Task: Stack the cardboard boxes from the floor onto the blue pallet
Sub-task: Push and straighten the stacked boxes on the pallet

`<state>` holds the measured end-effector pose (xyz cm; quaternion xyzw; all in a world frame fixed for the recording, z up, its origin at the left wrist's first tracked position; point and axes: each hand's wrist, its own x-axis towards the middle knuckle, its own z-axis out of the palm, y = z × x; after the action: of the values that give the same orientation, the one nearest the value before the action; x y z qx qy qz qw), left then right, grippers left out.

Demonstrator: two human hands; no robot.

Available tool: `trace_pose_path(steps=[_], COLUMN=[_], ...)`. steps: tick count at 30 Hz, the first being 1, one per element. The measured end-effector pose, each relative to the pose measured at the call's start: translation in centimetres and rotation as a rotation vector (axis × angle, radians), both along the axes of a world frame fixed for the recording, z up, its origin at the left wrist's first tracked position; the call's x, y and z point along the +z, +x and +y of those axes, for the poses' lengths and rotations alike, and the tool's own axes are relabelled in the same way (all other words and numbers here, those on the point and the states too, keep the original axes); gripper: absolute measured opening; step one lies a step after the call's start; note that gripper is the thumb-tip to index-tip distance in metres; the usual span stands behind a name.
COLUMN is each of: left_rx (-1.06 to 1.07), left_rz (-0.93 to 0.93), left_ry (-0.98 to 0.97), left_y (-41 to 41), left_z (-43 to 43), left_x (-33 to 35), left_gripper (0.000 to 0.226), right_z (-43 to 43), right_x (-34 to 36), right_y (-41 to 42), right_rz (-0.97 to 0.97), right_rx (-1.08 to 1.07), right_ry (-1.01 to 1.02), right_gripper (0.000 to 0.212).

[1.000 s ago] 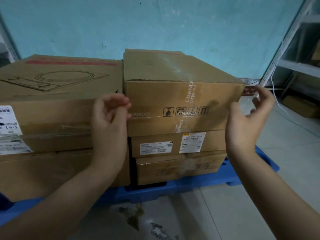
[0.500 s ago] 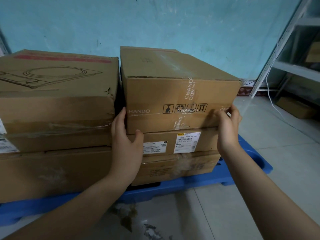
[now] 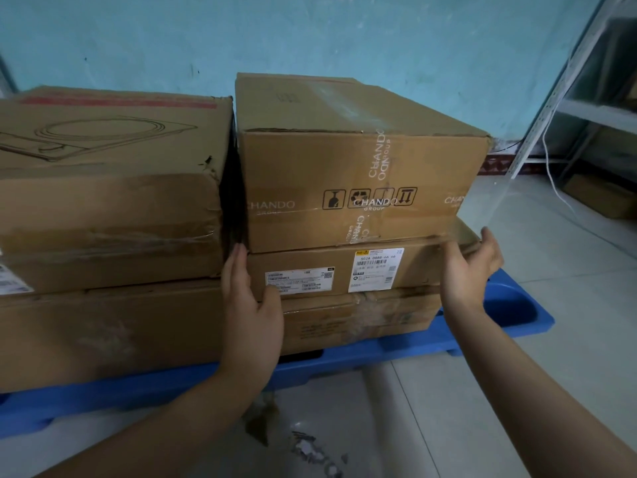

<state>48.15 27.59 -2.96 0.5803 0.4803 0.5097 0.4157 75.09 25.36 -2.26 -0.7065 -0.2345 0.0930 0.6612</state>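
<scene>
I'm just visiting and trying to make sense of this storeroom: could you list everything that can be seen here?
CHANDO box: one, brown, top of the right stack
labelled box: one, brown, directly under the CHANDO box
taped box: one, brown, lowest in the right stack
left boxes: two, brown, stacked on the pallet's left side
pallet: one, blue, on the floor under both stacks
floor box: one, brown, under the shelving
shelving: one, pale metal, right edge
cable: one, white, beside the shelving
wall: one, turquoise, behind the stacks
floor: pale tiles, stained before the pallet
left hand: one, fingers straight, at the labelled box's left end
right hand: one, open, at its right end
</scene>
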Motion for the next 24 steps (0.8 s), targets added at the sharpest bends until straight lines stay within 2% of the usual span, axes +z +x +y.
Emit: trace_pose_path(steps=[3,10,14,16,20,24], left_rx=[0.01,-0.023,0.007,-0.005,-0.061,-0.085], left_rz=[0.043,0.063,-0.03,-0.073,0.027,0.086], left_ry=[0.017,0.019,0.014,-0.021,-0.15,-0.166], left_y=[-0.2,0.1,0.2,0.0,-0.1,-0.3], left_z=[0.1,0.0,-0.7,-1.9,-3.5,-3.3], left_x=[0.0,0.2,-0.8,-2.5,-5.9,-6.8], left_gripper=[0.06,0.069,0.072,0.072,0.066,0.068], right_z=[0.4,0.3,-0.5,-1.1,-2.0,-2.0], right_x=[-0.2,-0.7,-1.7,-3.1,-6.3,-7.9], right_y=[0.5,1.0,1.1,1.1,0.4,-0.3], right_rz=[0.076,0.081,0.083,0.111,0.166,0.178], right_rx=[-0.014,0.013,0.059,0.06,0.078,0.155], right_ry=[-0.008,0.009,0.023,0.013,-0.087,-0.129], right_gripper=[0.072,0.067,0.071,0.066,0.04,0.048])
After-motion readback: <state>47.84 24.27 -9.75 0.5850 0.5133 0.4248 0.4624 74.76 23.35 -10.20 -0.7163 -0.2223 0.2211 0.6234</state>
